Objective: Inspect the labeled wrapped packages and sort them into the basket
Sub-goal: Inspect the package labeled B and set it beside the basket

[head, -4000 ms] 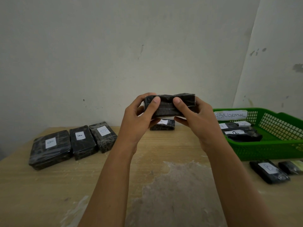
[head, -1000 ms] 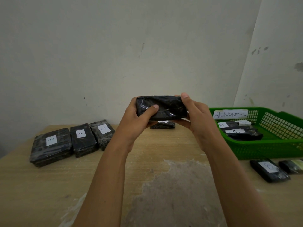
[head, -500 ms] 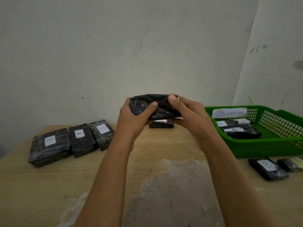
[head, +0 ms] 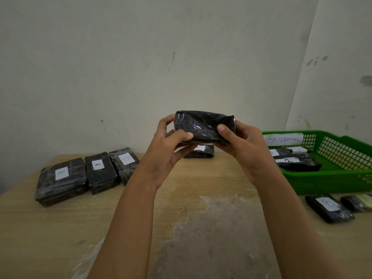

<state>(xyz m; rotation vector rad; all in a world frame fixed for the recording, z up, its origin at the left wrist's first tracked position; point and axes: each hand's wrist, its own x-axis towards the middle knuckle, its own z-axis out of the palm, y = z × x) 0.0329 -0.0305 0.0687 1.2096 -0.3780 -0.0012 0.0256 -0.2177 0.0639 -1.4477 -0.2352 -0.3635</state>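
Head view: left hand point(head: 167, 153) and right hand point(head: 248, 151) both have a grip clamped on the ends of one black wrapped package point(head: 203, 125), held above the counter point(head: 60, 228). Green basket point(head: 332, 184) labeled "ABNORMOL" sits at right with other packages point(head: 298, 165) inside; three labeled packages point(head: 96, 173) lie in a row at left.

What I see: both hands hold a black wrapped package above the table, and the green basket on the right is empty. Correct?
Not quite. The left hand and right hand do hold the black wrapped package above the table, but the green basket is not empty: the head view shows labeled packages lying in it.
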